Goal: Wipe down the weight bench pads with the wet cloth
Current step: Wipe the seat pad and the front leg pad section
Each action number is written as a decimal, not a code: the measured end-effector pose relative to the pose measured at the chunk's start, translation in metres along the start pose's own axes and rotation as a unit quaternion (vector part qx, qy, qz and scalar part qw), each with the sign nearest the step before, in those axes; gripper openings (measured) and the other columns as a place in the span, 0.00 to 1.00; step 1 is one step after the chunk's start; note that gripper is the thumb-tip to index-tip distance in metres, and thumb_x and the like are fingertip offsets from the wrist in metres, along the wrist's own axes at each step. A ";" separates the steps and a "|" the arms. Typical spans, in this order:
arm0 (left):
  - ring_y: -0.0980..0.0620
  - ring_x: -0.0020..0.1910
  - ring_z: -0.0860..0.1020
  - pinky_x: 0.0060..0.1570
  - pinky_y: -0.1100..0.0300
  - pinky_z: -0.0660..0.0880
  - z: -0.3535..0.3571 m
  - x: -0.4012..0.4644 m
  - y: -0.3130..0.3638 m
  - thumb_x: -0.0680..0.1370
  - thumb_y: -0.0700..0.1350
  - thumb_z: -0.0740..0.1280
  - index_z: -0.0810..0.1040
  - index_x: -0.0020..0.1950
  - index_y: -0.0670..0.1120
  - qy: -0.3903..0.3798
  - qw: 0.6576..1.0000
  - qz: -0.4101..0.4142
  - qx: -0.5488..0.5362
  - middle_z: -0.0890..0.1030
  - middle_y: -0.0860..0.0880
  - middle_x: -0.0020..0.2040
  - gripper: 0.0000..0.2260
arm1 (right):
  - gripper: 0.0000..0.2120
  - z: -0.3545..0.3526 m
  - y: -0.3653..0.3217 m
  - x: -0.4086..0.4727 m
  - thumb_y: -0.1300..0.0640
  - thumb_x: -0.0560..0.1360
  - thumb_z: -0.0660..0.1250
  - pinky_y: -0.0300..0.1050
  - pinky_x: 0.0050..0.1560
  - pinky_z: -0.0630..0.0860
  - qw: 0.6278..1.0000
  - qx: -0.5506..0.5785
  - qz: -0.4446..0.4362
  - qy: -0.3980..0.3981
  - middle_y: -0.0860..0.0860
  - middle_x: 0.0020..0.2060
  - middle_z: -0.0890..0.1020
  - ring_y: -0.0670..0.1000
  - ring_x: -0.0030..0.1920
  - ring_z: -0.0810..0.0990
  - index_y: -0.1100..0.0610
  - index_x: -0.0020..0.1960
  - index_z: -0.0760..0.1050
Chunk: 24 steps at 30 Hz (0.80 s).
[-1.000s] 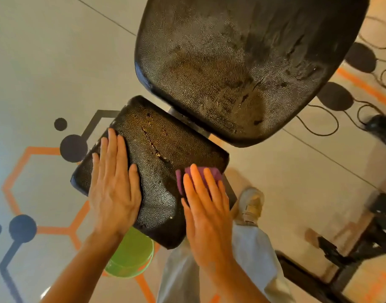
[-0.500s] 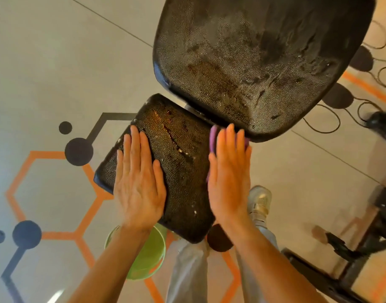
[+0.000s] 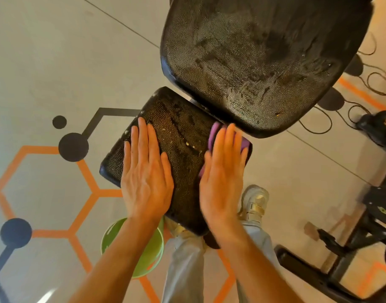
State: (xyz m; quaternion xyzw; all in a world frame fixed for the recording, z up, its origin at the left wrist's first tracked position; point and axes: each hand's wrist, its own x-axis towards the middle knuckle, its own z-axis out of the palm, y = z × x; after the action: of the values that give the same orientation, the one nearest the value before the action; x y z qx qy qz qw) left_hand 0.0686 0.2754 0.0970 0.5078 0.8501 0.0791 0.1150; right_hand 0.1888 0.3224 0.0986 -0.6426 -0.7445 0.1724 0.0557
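The black seat pad (image 3: 183, 136) of the weight bench lies below me, cracked and speckled with crumbs. Above it tilts the large black back pad (image 3: 264, 57), streaked with wet marks. My left hand (image 3: 147, 171) rests flat on the seat pad's left half, fingers straight. My right hand (image 3: 222, 173) presses flat on a purple cloth (image 3: 214, 134) at the seat pad's right edge, close under the back pad. Most of the cloth is hidden beneath the palm and fingers.
A green bucket (image 3: 148, 256) stands on the floor under my left forearm. My legs and a pale shoe (image 3: 254, 202) are below the seat. Black gym frames (image 3: 349, 243) and cables (image 3: 362, 84) crowd the right side. The floor carries orange hexagon lines.
My right hand slid the purple cloth from the seat pad's near right corner up to its far right edge by the back pad. My left hand stayed flat on the pad.
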 end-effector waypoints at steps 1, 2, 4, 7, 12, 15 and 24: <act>0.47 0.80 0.49 0.79 0.52 0.47 0.000 0.000 0.000 0.84 0.48 0.49 0.51 0.80 0.41 0.001 1.000 -0.002 0.000 0.51 0.43 0.81 0.25 | 0.24 0.000 -0.006 -0.031 0.56 0.81 0.52 0.58 0.74 0.54 0.999 -0.004 -0.034 -0.016 0.58 0.76 0.56 0.56 0.77 0.51 0.61 0.76 0.55; 0.47 0.80 0.49 0.79 0.52 0.48 0.000 0.001 0.000 0.84 0.48 0.49 0.52 0.80 0.41 0.003 1.000 -0.004 -0.002 0.52 0.43 0.81 0.25 | 0.24 -0.003 -0.008 -0.063 0.56 0.81 0.52 0.58 0.74 0.55 0.996 -0.017 -0.077 -0.036 0.57 0.76 0.56 0.56 0.77 0.52 0.61 0.76 0.56; 0.46 0.80 0.50 0.79 0.51 0.48 -0.001 0.001 0.000 0.84 0.48 0.49 0.53 0.80 0.40 0.002 1.000 -0.004 -0.006 0.52 0.43 0.81 0.25 | 0.24 -0.006 0.002 -0.087 0.55 0.80 0.53 0.58 0.74 0.56 0.986 -0.021 -0.148 -0.068 0.56 0.76 0.58 0.56 0.77 0.53 0.61 0.75 0.58; 0.47 0.80 0.50 0.79 0.52 0.48 -0.002 0.000 0.000 0.84 0.48 0.50 0.53 0.80 0.41 -0.001 1.000 0.000 -0.013 0.52 0.43 0.81 0.25 | 0.24 -0.003 0.013 -0.016 0.55 0.81 0.52 0.60 0.74 0.55 0.991 -0.019 -0.120 -0.062 0.56 0.76 0.57 0.56 0.77 0.51 0.59 0.76 0.55; 0.49 0.80 0.47 0.79 0.53 0.44 -0.014 0.002 -0.014 0.84 0.48 0.50 0.52 0.80 0.42 -0.044 0.995 0.055 -0.076 0.50 0.45 0.81 0.25 | 0.26 0.004 -0.011 -0.004 0.52 0.82 0.51 0.59 0.75 0.52 0.999 -0.023 -0.037 -0.022 0.53 0.77 0.53 0.56 0.77 0.47 0.53 0.78 0.50; 0.47 0.80 0.49 0.79 0.53 0.45 -0.025 0.007 -0.035 0.84 0.48 0.50 0.54 0.80 0.42 -0.044 0.991 0.112 -0.054 0.53 0.44 0.81 0.25 | 0.25 -0.004 -0.015 -0.078 0.53 0.80 0.54 0.61 0.73 0.56 0.987 0.001 -0.143 -0.074 0.52 0.76 0.57 0.56 0.77 0.51 0.55 0.76 0.56; 0.47 0.80 0.52 0.79 0.52 0.48 -0.020 0.013 -0.047 0.84 0.47 0.50 0.55 0.80 0.41 -0.027 0.993 0.118 0.006 0.54 0.44 0.80 0.25 | 0.25 0.010 -0.037 -0.007 0.54 0.81 0.51 0.58 0.75 0.52 0.999 -0.005 -0.037 -0.028 0.56 0.77 0.54 0.56 0.77 0.49 0.59 0.77 0.53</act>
State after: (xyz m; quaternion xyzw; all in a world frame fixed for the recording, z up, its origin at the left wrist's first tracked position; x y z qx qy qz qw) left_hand 0.0177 0.2643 0.1026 0.6071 0.7813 0.0735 0.1249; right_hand 0.1520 0.3092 0.1023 -0.6100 -0.7697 0.1847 0.0380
